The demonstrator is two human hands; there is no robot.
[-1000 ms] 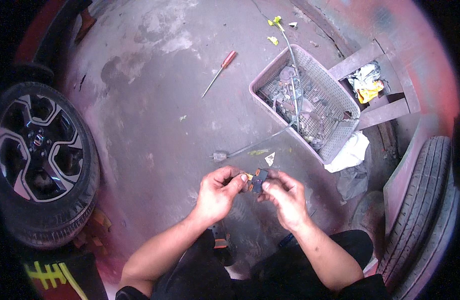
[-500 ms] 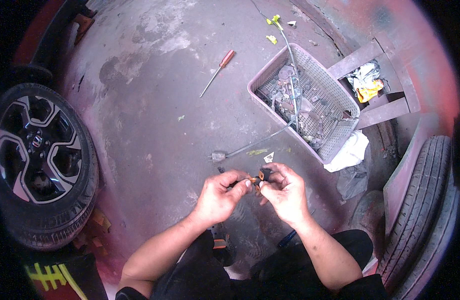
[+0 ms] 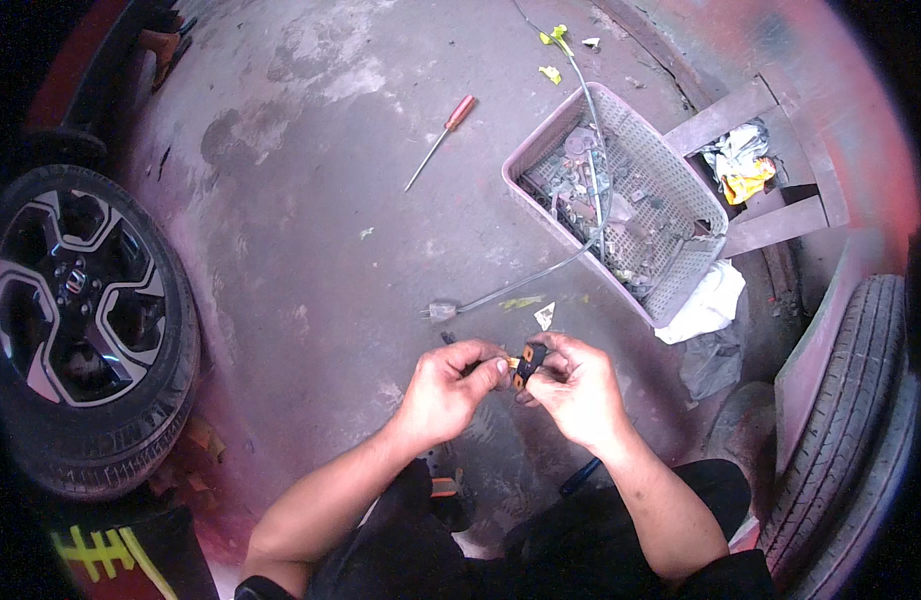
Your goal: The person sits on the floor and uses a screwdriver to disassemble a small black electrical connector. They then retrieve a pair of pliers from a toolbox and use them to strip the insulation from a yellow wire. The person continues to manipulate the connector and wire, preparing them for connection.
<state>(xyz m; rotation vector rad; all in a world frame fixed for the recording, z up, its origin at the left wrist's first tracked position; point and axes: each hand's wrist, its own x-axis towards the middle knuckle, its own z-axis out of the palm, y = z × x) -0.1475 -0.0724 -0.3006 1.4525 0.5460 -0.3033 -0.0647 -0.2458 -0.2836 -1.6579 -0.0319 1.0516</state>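
Both hands meet low in the middle of the view, above the floor. My right hand (image 3: 585, 396) grips a small black part with orange ends (image 3: 528, 366) between thumb and fingers. From the other side, my left hand (image 3: 446, 396) pinches a thin yellow-orange piece (image 3: 513, 363) between thumb and forefinger. That piece touches the black part or goes into it; I cannot tell which. Fingertips hide much of both, and their exact kind does not show.
Ahead lie a red-handled screwdriver (image 3: 439, 143) and a cable with a plug (image 3: 441, 311). The cable runs over a perforated basket (image 3: 670, 310) of small scrap. A wheel (image 3: 90, 330) lies at left; a tyre (image 3: 830, 430) stands at right. A dark blue tool (image 3: 578, 478) lies below my right hand.
The black part has turned, so more of its black body and orange ends shows between my hands. Both hands keep their grip. The whole view has shifted slightly.
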